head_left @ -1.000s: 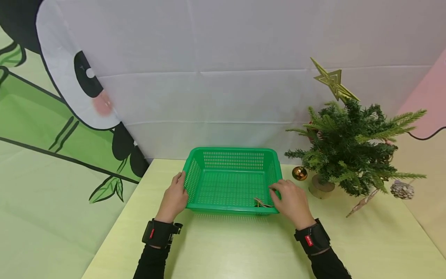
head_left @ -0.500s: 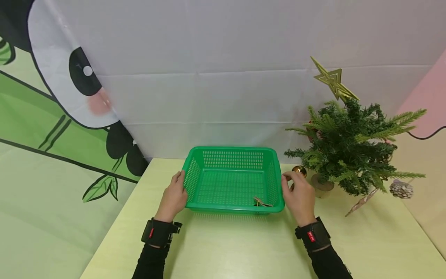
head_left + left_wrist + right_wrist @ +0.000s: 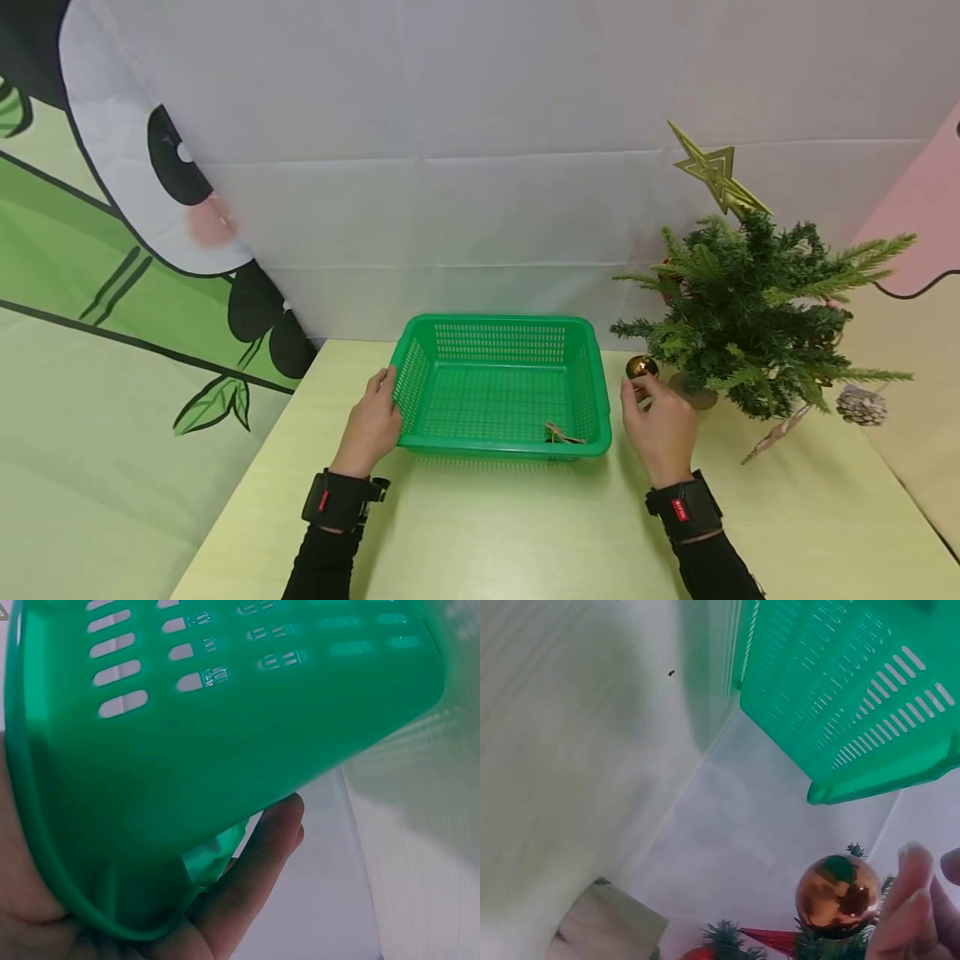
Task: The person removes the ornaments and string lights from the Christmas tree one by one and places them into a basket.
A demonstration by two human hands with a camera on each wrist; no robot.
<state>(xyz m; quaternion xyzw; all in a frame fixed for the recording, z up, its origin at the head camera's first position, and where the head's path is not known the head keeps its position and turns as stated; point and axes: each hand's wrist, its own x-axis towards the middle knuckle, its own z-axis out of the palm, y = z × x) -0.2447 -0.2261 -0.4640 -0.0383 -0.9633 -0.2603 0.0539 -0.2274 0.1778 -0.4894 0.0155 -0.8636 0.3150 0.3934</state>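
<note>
The green basket [image 3: 498,385] is plastic, smooth and a little shiny, with rows of small slots cut in its walls and floor. The gold ball [image 3: 838,893] near the lower right of the right wrist view is very glossy, like a mirror. The table [image 3: 525,533] has a pale, matt top with a fine wood-like grain. The little tree [image 3: 757,325] has rough, bristly needles. The star [image 3: 716,175] on top looks like shiny gold. The sheet [image 3: 487,167] behind is matt and creased.

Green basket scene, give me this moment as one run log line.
left hand: holds green basket at its left rim | right hand: open, fingertips at gold bauble | small tree: right of basket
</note>
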